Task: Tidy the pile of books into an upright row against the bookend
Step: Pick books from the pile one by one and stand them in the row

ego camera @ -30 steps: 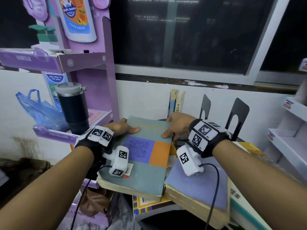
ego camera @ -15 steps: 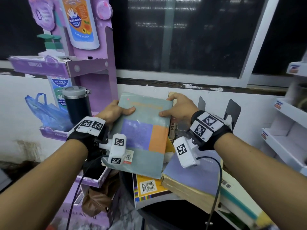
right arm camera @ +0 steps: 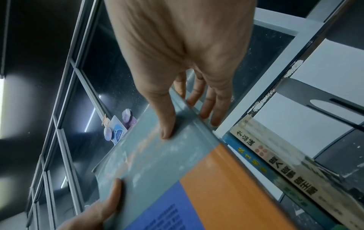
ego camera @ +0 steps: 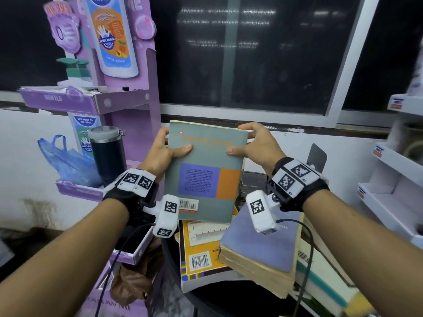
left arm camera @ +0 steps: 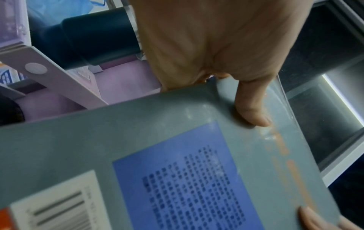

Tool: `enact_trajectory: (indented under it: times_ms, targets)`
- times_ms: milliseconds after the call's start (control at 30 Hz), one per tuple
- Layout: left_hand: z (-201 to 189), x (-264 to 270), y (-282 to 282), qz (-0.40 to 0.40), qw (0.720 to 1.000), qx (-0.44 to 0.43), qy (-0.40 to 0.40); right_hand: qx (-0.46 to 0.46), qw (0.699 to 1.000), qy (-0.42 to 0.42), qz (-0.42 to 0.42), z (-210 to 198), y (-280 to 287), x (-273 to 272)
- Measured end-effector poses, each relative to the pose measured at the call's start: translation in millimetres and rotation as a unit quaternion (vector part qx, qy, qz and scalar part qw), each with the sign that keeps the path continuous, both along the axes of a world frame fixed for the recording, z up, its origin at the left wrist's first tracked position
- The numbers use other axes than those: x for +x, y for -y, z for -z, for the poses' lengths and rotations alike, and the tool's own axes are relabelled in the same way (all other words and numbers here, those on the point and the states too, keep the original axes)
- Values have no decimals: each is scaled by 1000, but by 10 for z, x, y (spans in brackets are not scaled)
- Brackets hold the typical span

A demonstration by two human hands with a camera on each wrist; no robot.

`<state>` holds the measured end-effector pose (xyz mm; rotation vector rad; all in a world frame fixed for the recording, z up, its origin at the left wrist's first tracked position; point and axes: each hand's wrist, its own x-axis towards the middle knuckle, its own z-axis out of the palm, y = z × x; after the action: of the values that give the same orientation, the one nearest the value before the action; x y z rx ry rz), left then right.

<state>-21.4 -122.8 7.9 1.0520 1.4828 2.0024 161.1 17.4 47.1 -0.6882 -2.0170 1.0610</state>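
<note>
Nearest you, the pile is sitting on the dark round table (ego camera: 183, 291): a yellow paperback (ego camera: 199, 248) lying flat with its barcode up, and to its right a thick lavender-covered book (ego camera: 261, 243) with yellowed, rough-cut page edges, slumping over more books at the near right.

Just above that you're holding the grey-green book (ego camera: 203, 170), clear of the pile and nearly upright, back cover facing you. Your left hand (ego camera: 160, 154) is gripping its left edge, thumb flat on the cover and fingers wrapped behind; your right hand (ego camera: 256, 145) is pinching the top right corner the same way. Both hands are closed on that one book, nothing else.

The cover is looking glossy and a bit scuffed, a soft paperback with a blue text panel and an orange block, so it's probably going to flex if you squeeze only the corners. I'd be sliding the grip lower toward the middle before setting it down.

Farther back on the right, a couple of books (right arm camera: 291, 168) are already standing spine-out, and beyond them the black metal bookend (ego camera: 317, 155) is sticking up. You're wanting to bring the bottom edge down first, then be pushing it flush against those spines so nothing leans.
</note>
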Motion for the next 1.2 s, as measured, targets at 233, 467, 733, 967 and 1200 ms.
enact_trajectory:
  times_ms: [233, 467, 733, 967, 1200]
  targets:
    - [105, -110, 30, -22, 1000, -8, -4, 38, 998, 24, -31, 26, 77, -119]
    - [184, -254, 98, -37, 997, -37, -48, 47, 995, 46, -70, 52, 208, -306]
    - [25, -215, 46, -3, 997, -81, 9, 132, 982, 103, -90, -83, 331, -248]
    - [-69, -108, 7, 13, 998, -69, 4, 162, 973, 140, -82, -217, 417, -239]
    - [-104, -24, -82, 11, 998, -57, -28, 154, 975, 142, -73, -197, 361, -169]
